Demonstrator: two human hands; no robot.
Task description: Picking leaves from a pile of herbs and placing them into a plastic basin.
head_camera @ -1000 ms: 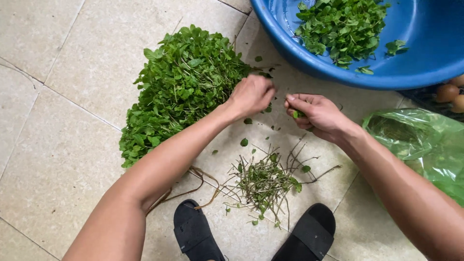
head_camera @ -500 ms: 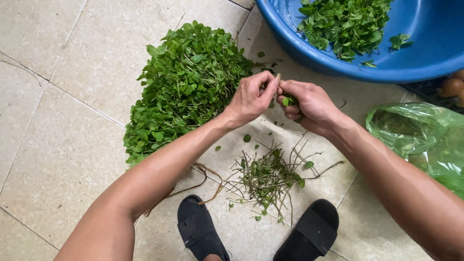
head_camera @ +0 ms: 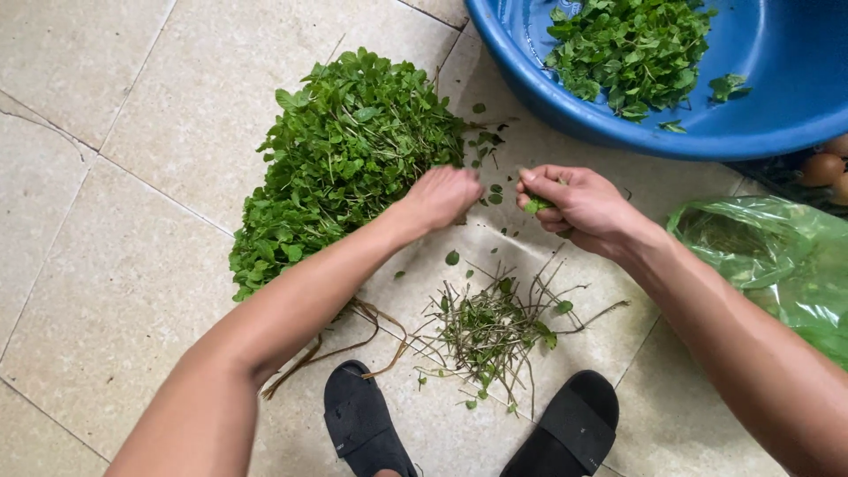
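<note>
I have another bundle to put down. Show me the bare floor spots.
Bare tiles lie left of the herb pile. Crowded: the stem litter between the sandals, the blue basin ahead, the green bag on the right.

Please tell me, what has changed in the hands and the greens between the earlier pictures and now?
The left hand, which met the right hand half a second ago, has moved back left to the edge of the leafy pile. The right hand still pinches a few green leaves. The stem scraps, blue basin and green bag stayed put.
</note>
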